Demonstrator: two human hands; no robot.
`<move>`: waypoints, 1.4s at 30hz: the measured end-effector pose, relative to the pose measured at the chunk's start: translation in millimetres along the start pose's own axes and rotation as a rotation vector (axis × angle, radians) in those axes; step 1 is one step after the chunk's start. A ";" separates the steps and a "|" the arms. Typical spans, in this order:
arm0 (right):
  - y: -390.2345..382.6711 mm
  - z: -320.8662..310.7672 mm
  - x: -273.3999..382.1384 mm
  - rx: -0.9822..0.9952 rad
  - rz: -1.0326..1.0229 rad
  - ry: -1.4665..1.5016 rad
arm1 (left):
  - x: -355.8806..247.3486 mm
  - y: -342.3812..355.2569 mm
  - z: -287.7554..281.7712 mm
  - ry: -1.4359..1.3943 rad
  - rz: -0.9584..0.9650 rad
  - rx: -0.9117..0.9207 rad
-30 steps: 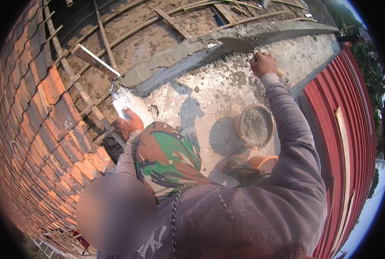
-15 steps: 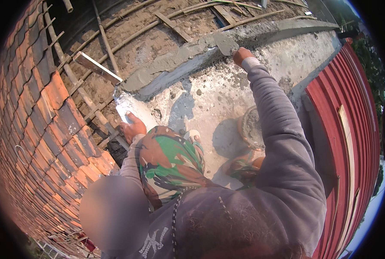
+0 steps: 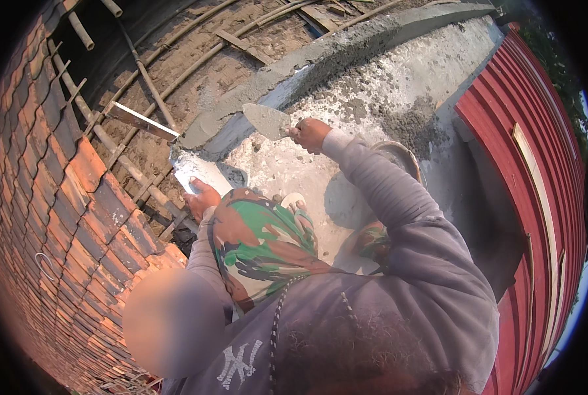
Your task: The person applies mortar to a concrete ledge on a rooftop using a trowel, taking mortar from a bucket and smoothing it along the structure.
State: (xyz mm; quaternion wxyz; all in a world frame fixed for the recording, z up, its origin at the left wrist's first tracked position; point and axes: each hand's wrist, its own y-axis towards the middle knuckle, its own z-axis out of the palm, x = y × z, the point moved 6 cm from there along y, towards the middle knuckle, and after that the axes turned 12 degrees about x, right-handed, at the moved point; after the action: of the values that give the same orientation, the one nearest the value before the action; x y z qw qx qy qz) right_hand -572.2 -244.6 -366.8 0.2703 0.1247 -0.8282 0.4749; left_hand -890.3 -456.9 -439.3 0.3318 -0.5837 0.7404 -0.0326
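My right hand [image 3: 312,135] is closed round the handle of a pointed trowel [image 3: 266,122]. Its grey, mortar-smeared blade points left, in front of the low wall's side. Wet grey mortar coats the top of this wall [image 3: 347,49], which curves away to the far right. On the left, my left hand [image 3: 204,199] grips the edge of a pale, flat slab [image 3: 198,168] near the wall's near end, its thumb on top; the other fingers are partly hidden. A round bucket [image 3: 399,155] stands beyond my right forearm, partly covered by it.
Orange and dark roof tiles [image 3: 77,217] slope down at the left. Bamboo poles [image 3: 142,72] and a white-edged board [image 3: 141,121] lie over bare brickwork beyond the wall. Red corrugated roofing [image 3: 524,131] borders the right side. Mortar splashes [image 3: 406,122] spot the pale concrete floor.
My right hand has brought the trowel left and nearer, off the wall's top edge. My left hand stays on the slab. The whole view has shifted slightly.
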 end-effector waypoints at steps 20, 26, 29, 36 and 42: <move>-194.6 43.4 -362.7 -0.092 0.653 -0.098 | 22.1 -33.7 -2.1 -0.036 -0.138 0.110; -257.5 67.3 -372.1 -0.330 0.525 0.527 | 22.5 -33.1 -5.4 -0.036 -0.149 0.097; -275.6 84.5 -385.0 -0.476 0.412 0.638 | 11.8 -34.5 -0.9 -0.021 -0.142 0.106; -242.6 104.8 -397.2 -0.663 0.255 0.620 | -11.7 -30.0 0.2 0.013 -0.107 0.118; -163.7 83.8 -256.6 -0.495 0.050 1.079 | -0.4 -22.4 -8.0 0.006 -0.120 0.111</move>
State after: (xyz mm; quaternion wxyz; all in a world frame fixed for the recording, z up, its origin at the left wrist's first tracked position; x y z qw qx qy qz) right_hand -312.8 -413.8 -428.2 0.6629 -0.2205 -0.6625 0.2702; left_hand -875.6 -466.4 -423.1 0.3591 -0.6077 0.7019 -0.0954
